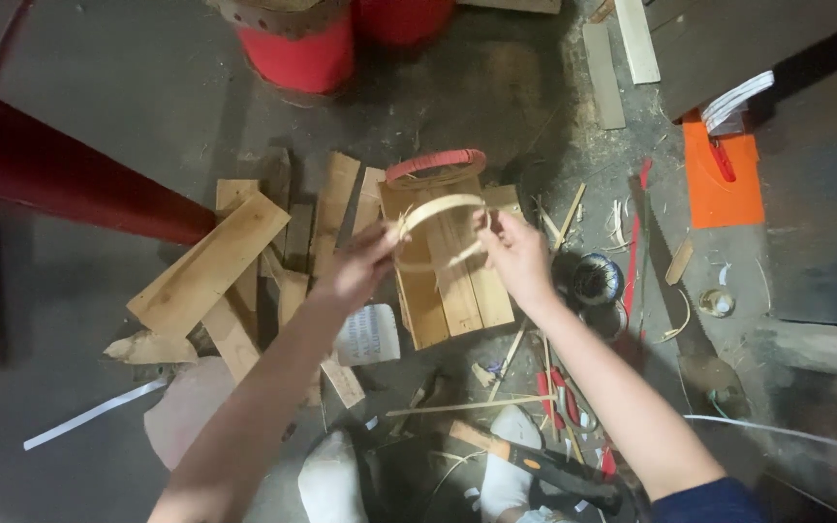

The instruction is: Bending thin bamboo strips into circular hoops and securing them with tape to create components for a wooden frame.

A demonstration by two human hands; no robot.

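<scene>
At the bottom edge, 2 white-socked feet (333,479) are seen, with a dark-handled tool (544,465) lying between and just right of them, and red-handled cutters (559,392) on the floor a little further out beside thin bamboo sticks (467,405). A pale pink sheet (186,407) and a white strip (94,415) are seen to the lower left. Above these, both forearms are extended over the floor. The left hand (356,269) is closed on the left end of a bent bamboo strip hoop (436,208), pinched between thumb and fingers. The right hand (515,254) is closed on the hoop's right side, fingertips pressed on the strip; loose ends hang between the 2 hands. The hoop is held in the air over a small wooden block of planks (452,281). A white printed paper piece (368,334) lies just left of the block. Scrap wooden boards (210,276) are piled to the left, and a dark spool (595,281) sits to the right. Behind the block a red-wrapped ring (435,165) is propped. Further out, an orange board (724,179) lies at right, a dark red pole (60,174) crosses at left, and 2 red drums (302,48) stand at the top.
</scene>
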